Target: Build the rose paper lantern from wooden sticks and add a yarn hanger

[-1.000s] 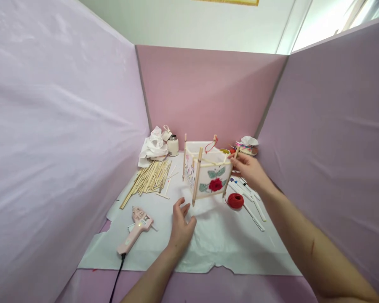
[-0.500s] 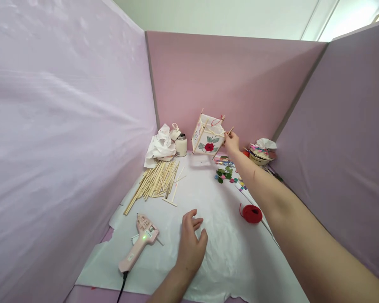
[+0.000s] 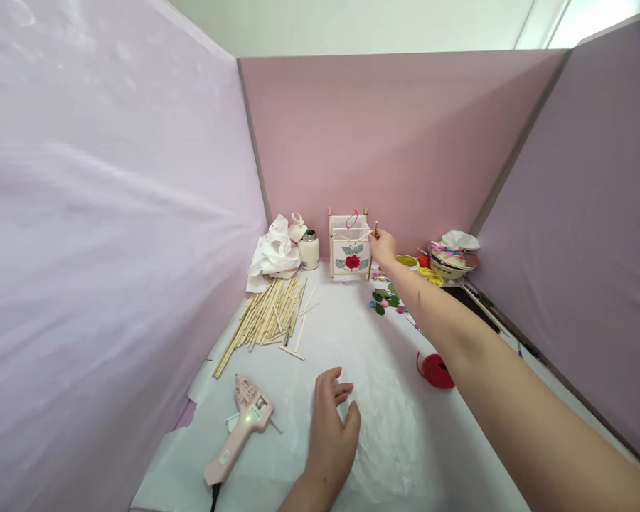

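Note:
A box-shaped lantern point(image 3: 352, 250) with a wooden stick frame stands upright at the back of the table, a red rose with green leaves on its front panel and a red cord loop on top. My right hand point(image 3: 382, 247) reaches far forward, its fingers closed on the lantern's right front post near the top. Over the white sheet in front, my left hand point(image 3: 333, 427) is empty, its fingers apart and slightly curled. Left of it lies a pink glue gun point(image 3: 241, 430) with a green light.
Wooden sticks point(image 3: 269, 313), crumpled white paper point(image 3: 274, 249) and a cream jar point(image 3: 308, 251) are on the left. On the right are green leaves point(image 3: 387, 297), a red cord roll point(image 3: 438, 371), a yellow-filled tub point(image 3: 407, 262) and a stacked bowl point(image 3: 451, 263).
The lantern has gone from tilted and raised to upright and lower against the back, with my right hand still on it. The view has shifted slightly; my left hand keeps its open pose.

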